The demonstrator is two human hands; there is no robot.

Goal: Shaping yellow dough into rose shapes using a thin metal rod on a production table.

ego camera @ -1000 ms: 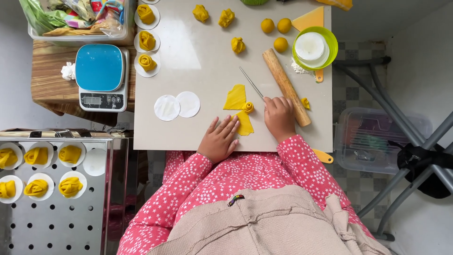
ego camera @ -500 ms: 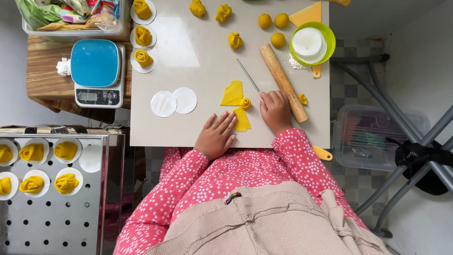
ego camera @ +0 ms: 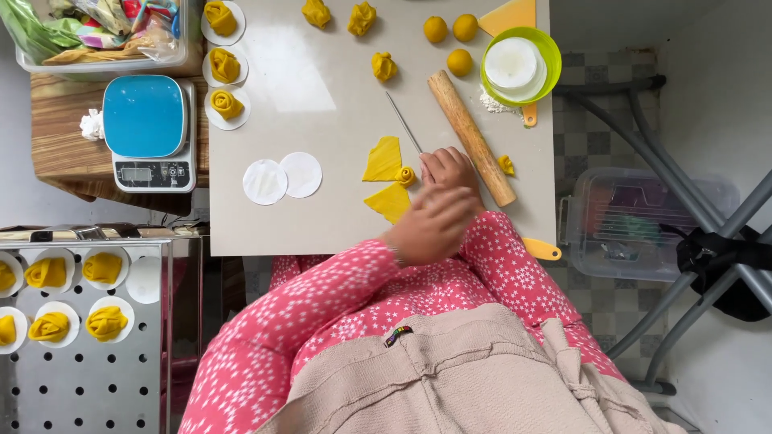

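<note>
The yellow dough pieces (ego camera: 384,161) are lying on the board's (ego camera: 322,217) near edge, a small roll (ego camera: 406,176) between them; the right hand (ego camera: 449,170) is resting beside them on the thin knife (ego camera: 404,123); the left hand (ego camera: 430,225), blurred, is crossing over, grip unclear; cutting cleanly is calling for steady, gentle pressure.

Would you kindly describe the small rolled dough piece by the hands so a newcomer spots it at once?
On the pale work board, find the wooden rolling pin. Left of it, beside the right hand, two flat yellow dough triangles flank the small rolled dough piece: coiled, not flat.
</note>
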